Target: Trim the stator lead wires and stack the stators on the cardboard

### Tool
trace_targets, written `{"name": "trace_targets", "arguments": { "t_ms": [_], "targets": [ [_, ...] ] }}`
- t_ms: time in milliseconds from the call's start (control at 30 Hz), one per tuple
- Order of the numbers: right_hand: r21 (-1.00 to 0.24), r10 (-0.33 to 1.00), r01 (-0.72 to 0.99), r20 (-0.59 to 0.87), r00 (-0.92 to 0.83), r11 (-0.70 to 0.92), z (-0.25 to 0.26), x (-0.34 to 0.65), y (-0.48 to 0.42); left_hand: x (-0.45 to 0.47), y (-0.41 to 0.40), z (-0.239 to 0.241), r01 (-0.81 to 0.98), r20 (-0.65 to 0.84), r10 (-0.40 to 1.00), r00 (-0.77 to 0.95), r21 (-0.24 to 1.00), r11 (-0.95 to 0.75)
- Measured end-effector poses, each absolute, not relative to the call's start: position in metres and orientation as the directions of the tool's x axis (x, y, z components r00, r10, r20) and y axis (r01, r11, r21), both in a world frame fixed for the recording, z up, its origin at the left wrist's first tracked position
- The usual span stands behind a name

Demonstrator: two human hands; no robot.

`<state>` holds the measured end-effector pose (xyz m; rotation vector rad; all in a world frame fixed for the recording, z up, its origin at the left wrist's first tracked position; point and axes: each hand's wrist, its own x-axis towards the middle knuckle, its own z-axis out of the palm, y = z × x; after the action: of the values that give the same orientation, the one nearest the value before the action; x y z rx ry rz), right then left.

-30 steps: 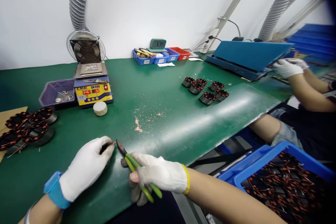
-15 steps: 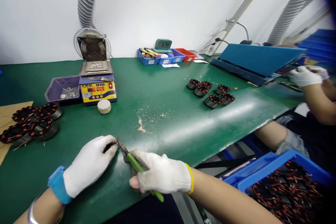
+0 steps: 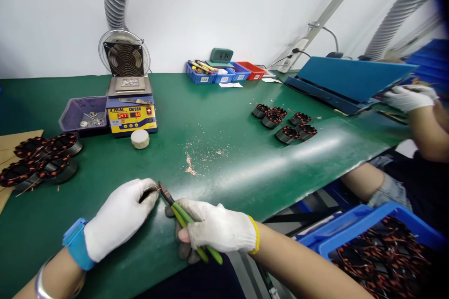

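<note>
Trimming seems in hand

The right hand [image 3: 219, 229] wraps green-handled pliers [image 3: 181, 210], tips beside a wire end [image 3: 159, 189] that the left hand [image 3: 122, 215] pinches over the table [image 3: 231, 187]. The next move likely calls for steadying it. Copper scraps [image 3: 190, 167] lie beyond.

Coppery bits [image 3: 190, 166] on green table [image 3: 168, 112]

Bench [image 3: 203, 107]: plain green. Cutters [image 3: 181, 210]: green grips, dark head. Left hand [image 3: 121, 217]: gloved white; watch strap [image 3: 81, 250] blue. Right hand [image 3: 220, 229]: gloved off-white, grey-tipped, yellow cuff [image 3: 257, 234]. Digital unit [image 3: 131, 122]: yellow front, red digits. Clippings [image 3: 190, 167]: copper-pink. Tray [image 3: 70, 113]: purple.
</note>
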<state>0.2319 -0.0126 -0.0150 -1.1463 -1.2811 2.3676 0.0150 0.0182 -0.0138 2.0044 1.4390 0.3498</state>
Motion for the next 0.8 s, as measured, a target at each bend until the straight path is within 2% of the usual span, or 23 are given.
{"name": "trace_targets", "arguments": {
  "t_ms": [300, 433, 600, 700, 767, 800],
  "targets": [
    [-0.803, 0.535, 0.285, -0.571, -0.623, -0.524, -0.015, 0.231, -0.014, 0.016, 0.019, -0.013, 0.768, -0.151, 0.916, 0.372, 0.605, -0.212],
    [-0.821, 0.567, 0.405, -0.571, -0.594, -0.402, -0.011, 0.234, -0.014, 0.014, 0.018, -0.012, 0.763, -0.141, 0.915, 0.379, 0.607, -0.223],
    [-0.788, 0.646, 0.57, -0.564, -0.514, -0.234, 0.001, 0.232, -0.017, 0.015, 0.019, -0.014, 0.771, -0.149, 0.917, 0.371, 0.6, -0.215],
    [-0.778, 0.673, 0.598, -0.547, -0.497, -0.19, -0.001, 0.229, -0.016, 0.015, 0.019, -0.012, 0.773, -0.161, 0.915, 0.371, 0.598, -0.209],
    [-0.783, 0.665, 0.589, -0.55, -0.505, -0.2, -0.002, 0.231, -0.015, 0.014, 0.017, -0.008, 0.805, -0.149, 0.925, 0.35, 0.553, -0.216],
    [-0.779, 0.661, 0.592, -0.557, -0.503, -0.206, -0.001, 0.233, -0.015, 0.012, 0.016, -0.005, 0.845, -0.129, 0.938, 0.321, 0.485, -0.223]
  ]
}}
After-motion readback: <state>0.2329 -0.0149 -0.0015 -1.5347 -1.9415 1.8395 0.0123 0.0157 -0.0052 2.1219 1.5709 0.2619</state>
